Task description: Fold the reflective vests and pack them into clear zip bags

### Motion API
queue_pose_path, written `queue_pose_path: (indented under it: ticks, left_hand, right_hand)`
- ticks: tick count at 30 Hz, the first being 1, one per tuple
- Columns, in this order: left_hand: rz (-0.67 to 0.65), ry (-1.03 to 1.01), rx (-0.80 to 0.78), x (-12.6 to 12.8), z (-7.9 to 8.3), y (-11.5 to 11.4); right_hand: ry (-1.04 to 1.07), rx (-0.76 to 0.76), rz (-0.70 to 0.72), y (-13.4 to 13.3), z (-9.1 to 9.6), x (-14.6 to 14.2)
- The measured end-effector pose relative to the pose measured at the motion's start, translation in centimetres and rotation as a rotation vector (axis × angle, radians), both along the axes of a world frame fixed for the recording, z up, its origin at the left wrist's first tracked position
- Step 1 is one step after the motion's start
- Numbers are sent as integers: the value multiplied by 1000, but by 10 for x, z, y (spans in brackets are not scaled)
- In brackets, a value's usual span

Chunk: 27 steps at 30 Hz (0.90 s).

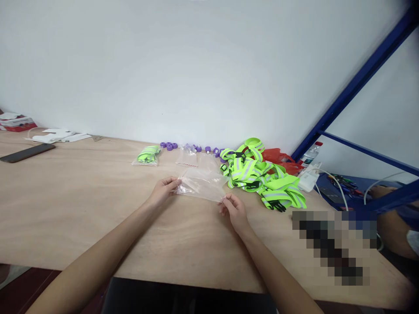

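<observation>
A clear plastic bag point(203, 185) is held between both hands just above the wooden table point(81, 205). My left hand point(165, 188) pinches the bag's left edge. My right hand point(233, 208) pinches its near right corner. To the right of the bag lies a heap of neon green reflective straps point(258, 174) with black buckles. A packed bag with green straps inside point(148, 155) lies further back on the left. Another clear bag point(187, 158) lies flat behind the held one.
Several purple rings point(169, 145) line the wall edge. A red plastic bag point(281, 159) sits behind the straps. A dark phone point(28, 153) and white papers point(57, 136) lie far left. A blue metal rack point(356, 80), a water bottle point(310, 153) and cables stand on the right.
</observation>
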State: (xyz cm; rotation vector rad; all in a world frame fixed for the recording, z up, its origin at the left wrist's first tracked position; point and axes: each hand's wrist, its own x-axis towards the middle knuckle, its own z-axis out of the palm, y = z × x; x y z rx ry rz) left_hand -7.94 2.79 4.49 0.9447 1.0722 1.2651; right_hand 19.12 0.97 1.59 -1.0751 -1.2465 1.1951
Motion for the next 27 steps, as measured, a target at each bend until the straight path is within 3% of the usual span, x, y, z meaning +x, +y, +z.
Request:
queue_pose_path:
  ticks: [5,11,17,22,27]
  left_hand:
    - [-19,13,7,-1,5,-1]
    - [-96,-6,-1,3,6,-3]
    - [-176,14,28,3,7,-5]
    - [-232,44,17,2,5,-6]
    - [-306,91,-79,-2,-3,-4]
  right_hand:
    - [11,13,-40,1,1,4]
    - [11,-31,35,1,1,6]
    - [45,-35,-113,8,-3,7]
    - [17,-2,-155,8,-1,8]
    - [-4,53,-194,6,0,9]
